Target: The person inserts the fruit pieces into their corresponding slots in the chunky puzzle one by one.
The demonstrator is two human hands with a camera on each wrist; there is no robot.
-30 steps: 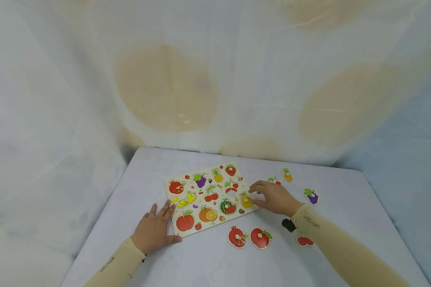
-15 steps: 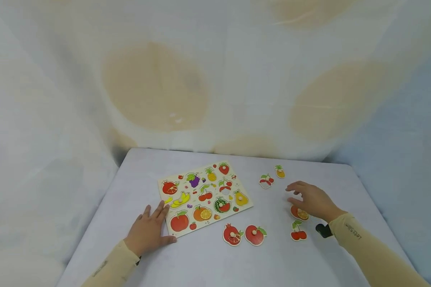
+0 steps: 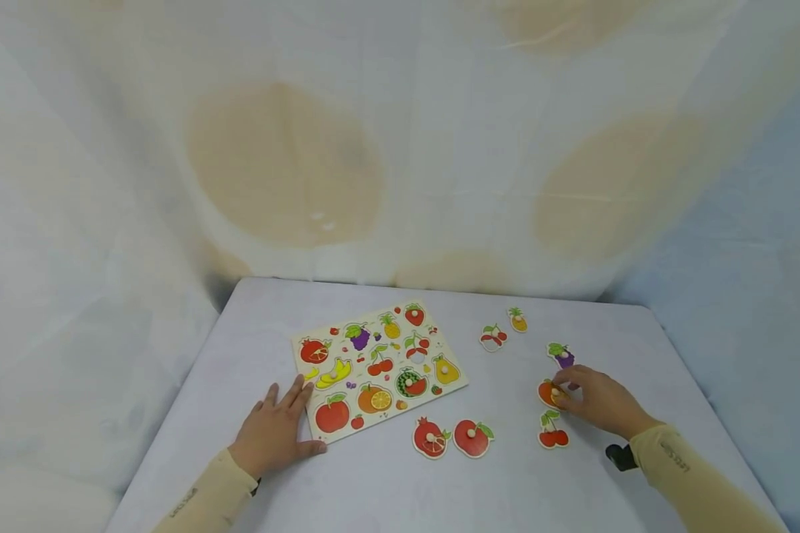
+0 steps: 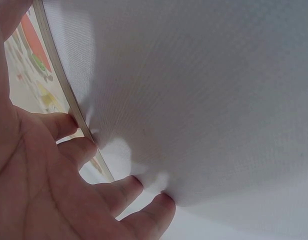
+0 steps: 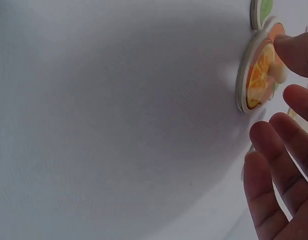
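A wooden fruit puzzle board point(image 3: 347, 429) lies on the white table point(image 3: 373, 488), most of its slots filled. My left hand point(image 3: 276, 433) rests flat on the table, its fingers point(image 4: 69, 125) against the board's near-left edge point(image 4: 64, 85). To the right, my right hand point(image 3: 596, 403) sits over a loose orange piece point(image 3: 545, 392). In the right wrist view the thumb and forefinger of the right hand point(image 5: 291, 75) pinch the small peg on the orange piece point(image 5: 256, 75), which lies flat on the table.
Loose pieces lie right of the board: a pomegranate point(image 3: 430, 437), an apple point(image 3: 472, 437), cherries point(image 3: 552, 433), grapes point(image 3: 561, 355), a pineapple point(image 3: 518, 320) and a red-and-white fruit point(image 3: 493, 337). Draped white cloth point(image 3: 400, 148) rises behind the table.
My right hand left the pear slot on the board, swung right over the loose pieces and came down onto the orange piece. The left hand stayed by the board's corner.
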